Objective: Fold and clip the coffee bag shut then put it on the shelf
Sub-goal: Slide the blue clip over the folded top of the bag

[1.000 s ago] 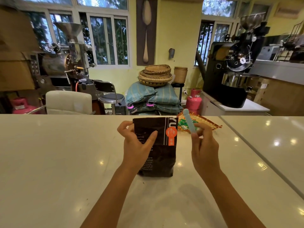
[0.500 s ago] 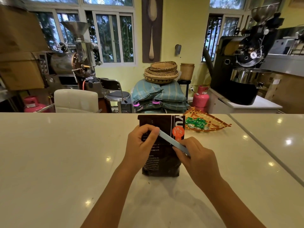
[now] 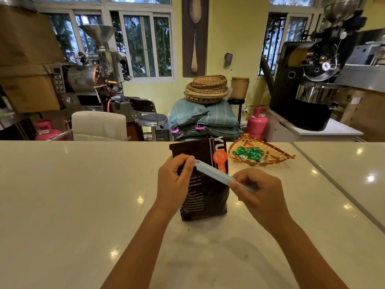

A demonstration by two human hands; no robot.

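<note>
A dark brown coffee bag point(image 3: 205, 197) with an orange logo stands upright on the white counter point(image 3: 73, 195), straight ahead of me. A long pale blue clip point(image 3: 212, 173) lies slanted across the bag's front, below its top. My left hand point(image 3: 175, 182) pinches the clip's upper left end against the bag. My right hand point(image 3: 258, 192) grips the clip's lower right end. I cannot tell whether the clip's two arms are apart or closed. No shelf is in view.
A woven tray point(image 3: 270, 156) with green sachets sits on the counter just right of the bag. Behind the counter stand a white chair point(image 3: 99, 125), a stool, stacked sacks with baskets, pink gas cylinders point(image 3: 257, 122) and two coffee roasters point(image 3: 312, 80).
A second ago my right hand held the clip upright beside the bag. It has brought the clip down across the bag's front, and my left hand now holds its other end.
</note>
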